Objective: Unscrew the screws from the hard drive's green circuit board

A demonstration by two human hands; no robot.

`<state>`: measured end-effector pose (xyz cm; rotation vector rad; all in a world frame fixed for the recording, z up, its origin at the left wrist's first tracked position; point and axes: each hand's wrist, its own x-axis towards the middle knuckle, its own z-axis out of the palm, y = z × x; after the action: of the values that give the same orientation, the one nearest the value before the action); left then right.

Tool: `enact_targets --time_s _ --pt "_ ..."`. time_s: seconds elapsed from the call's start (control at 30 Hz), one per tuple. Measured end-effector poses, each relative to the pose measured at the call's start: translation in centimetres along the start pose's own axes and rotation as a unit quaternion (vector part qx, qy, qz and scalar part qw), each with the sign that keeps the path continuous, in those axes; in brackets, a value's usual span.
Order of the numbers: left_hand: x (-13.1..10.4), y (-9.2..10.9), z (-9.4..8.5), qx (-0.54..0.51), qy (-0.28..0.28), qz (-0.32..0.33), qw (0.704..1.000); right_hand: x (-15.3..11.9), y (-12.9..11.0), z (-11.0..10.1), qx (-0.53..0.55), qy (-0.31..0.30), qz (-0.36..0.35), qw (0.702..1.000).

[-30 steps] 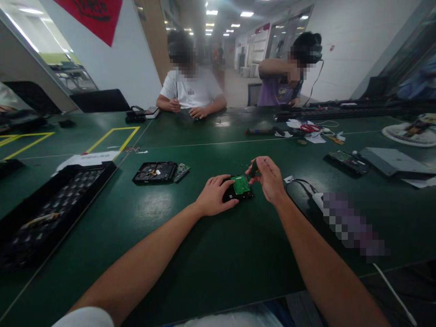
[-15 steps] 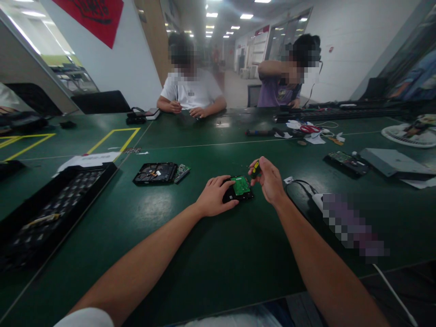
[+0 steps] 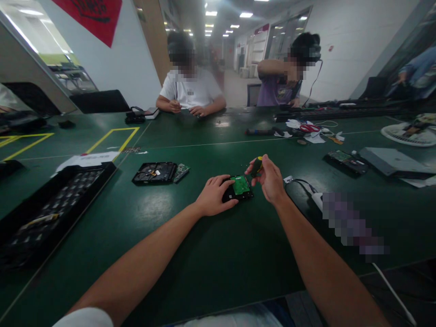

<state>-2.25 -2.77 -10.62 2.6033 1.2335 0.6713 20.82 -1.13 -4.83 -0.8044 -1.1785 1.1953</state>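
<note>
A black hard drive [image 3: 242,192] with a green circuit board on its upper face lies flat on the green table. My left hand [image 3: 214,196] grips it from the left, thumb along the near edge and fingers over the far side. My right hand [image 3: 270,179] is closed round the yellow-and-black handle of a screwdriver [image 3: 256,167], just right of the board's far corner. The screwdriver's tip is too small to make out, so I cannot tell whether it touches the drive.
Left of my hands lie another hard drive [image 3: 155,173] and a loose circuit board [image 3: 181,171]. A long black tray [image 3: 68,200] stands further left. On the right are a power strip [image 3: 317,200], a third drive [image 3: 345,162] and a grey metal box [image 3: 395,161]. Two people sit opposite.
The screwdriver's handle has turned in my right hand and its yellow end now shows at the top. My left hand and the hard drive stay in place.
</note>
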Motion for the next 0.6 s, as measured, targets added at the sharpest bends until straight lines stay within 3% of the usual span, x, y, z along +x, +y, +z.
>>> enact_targets --time_s 0.6 --pt "-0.02 0.16 -0.10 -0.001 0.001 -0.002 1.000 -0.23 -0.14 -0.01 -0.038 -0.003 -0.022 0.999"
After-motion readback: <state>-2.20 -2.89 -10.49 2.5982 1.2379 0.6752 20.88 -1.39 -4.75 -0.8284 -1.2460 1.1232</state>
